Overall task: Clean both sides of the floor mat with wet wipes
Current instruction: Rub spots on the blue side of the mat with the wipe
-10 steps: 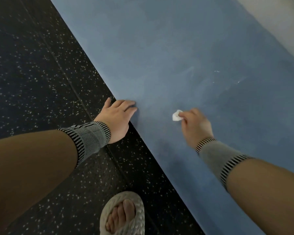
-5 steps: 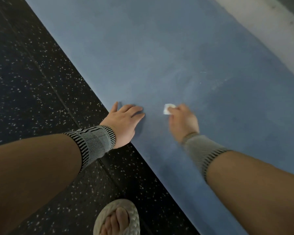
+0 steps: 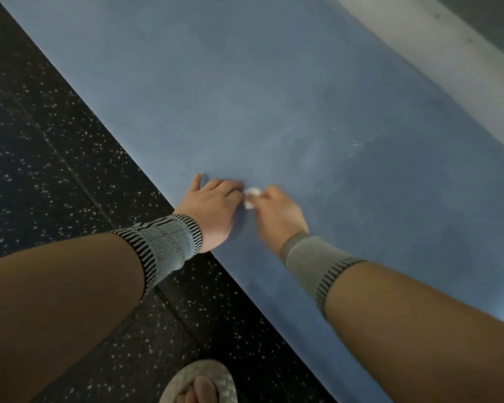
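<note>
A blue floor mat [image 3: 274, 97] lies flat on the dark speckled floor and runs diagonally across the view. My left hand [image 3: 213, 207] rests on the mat beside its near edge, fingers laid flat on the surface. A small bunched white wet wipe [image 3: 250, 196] is pinched in my right hand [image 3: 277, 210] and pressed to the mat, right against my left fingertips. Both wrists wear grey striped bands.
Black speckled rubber flooring [image 3: 56, 155] lies left of the mat. My foot in a woven sandal [image 3: 201, 382] stands on it at the bottom. A pale strip of floor [image 3: 448, 42] borders the mat's far side.
My right hand has slid the wipe leftward across the mat until it meets my left hand. My left hand has stayed at the mat's near edge.
</note>
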`<state>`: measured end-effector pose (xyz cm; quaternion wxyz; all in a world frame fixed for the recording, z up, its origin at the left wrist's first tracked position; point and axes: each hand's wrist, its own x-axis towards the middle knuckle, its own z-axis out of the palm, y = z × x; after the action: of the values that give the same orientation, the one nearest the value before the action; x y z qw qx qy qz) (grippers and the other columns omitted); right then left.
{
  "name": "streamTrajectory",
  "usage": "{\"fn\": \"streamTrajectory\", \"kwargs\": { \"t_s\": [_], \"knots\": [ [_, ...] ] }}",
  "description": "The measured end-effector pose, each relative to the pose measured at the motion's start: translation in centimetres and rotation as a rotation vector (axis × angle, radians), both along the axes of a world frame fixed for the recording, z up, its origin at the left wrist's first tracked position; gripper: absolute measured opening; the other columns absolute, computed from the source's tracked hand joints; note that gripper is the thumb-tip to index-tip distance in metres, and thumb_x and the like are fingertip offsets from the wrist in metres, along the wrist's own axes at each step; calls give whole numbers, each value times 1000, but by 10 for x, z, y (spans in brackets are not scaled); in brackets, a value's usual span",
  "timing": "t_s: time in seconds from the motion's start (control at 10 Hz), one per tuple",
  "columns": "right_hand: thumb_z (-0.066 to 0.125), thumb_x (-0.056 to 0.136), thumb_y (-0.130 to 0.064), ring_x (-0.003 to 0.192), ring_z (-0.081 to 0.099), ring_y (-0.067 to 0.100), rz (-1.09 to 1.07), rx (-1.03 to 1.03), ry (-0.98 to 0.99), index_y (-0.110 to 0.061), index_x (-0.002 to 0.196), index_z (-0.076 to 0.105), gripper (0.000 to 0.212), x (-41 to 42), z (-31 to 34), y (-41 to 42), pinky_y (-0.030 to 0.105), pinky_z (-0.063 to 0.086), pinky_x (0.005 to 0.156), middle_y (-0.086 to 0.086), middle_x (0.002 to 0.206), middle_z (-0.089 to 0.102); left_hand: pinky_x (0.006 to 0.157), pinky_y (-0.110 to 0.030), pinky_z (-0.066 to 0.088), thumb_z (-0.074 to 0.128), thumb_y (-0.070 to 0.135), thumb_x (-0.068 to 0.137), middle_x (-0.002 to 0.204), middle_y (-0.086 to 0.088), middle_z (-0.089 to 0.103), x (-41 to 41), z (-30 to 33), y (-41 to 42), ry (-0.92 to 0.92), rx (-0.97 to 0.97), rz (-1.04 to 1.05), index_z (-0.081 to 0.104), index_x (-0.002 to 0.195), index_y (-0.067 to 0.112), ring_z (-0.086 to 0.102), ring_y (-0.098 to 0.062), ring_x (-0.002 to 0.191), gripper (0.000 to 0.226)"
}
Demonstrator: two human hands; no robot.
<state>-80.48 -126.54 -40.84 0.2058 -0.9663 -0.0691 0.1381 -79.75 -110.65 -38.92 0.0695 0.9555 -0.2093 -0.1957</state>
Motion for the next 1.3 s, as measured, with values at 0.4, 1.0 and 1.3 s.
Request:
{"fn": "streamTrajectory", "kwargs": {
  "t_s": [0.4, 1.0, 1.3],
  "knots": [
    [43, 93, -10, 82, 30, 18, -146, -91, -84, -14, 119, 60, 31, 14, -1, -29, 29, 26, 70, 3, 95, 35, 117, -52, 3, 35, 28, 93, 155, 11, 23, 23, -9, -26, -17, -19, -16, 29, 150, 25, 18, -14, 143, 58],
    [49, 90, -4, 82, 33, 17, -68, -67, -80, -14, 121, 62, 36, -8, -1, -92, 27, 29, 70, 13, 104, 55, 113, -59, 9, 50, 30, 89, 151, 8, 34, 47, -18, -55, -99, -109, 28, 45, 141, 23, 28, -19, 138, 53],
    [45, 93, -8, 79, 32, 19, -42, -104, -62, -11, 118, 61, 31, 28, -3, -64, 30, 28, 68, 15, 104, 54, 112, -58, 8, 41, 39, 92, 155, 8, 29, 54, -14, -83, -76, -31, -61, 38, 145, 22, 22, -15, 141, 56]
  ]
}}
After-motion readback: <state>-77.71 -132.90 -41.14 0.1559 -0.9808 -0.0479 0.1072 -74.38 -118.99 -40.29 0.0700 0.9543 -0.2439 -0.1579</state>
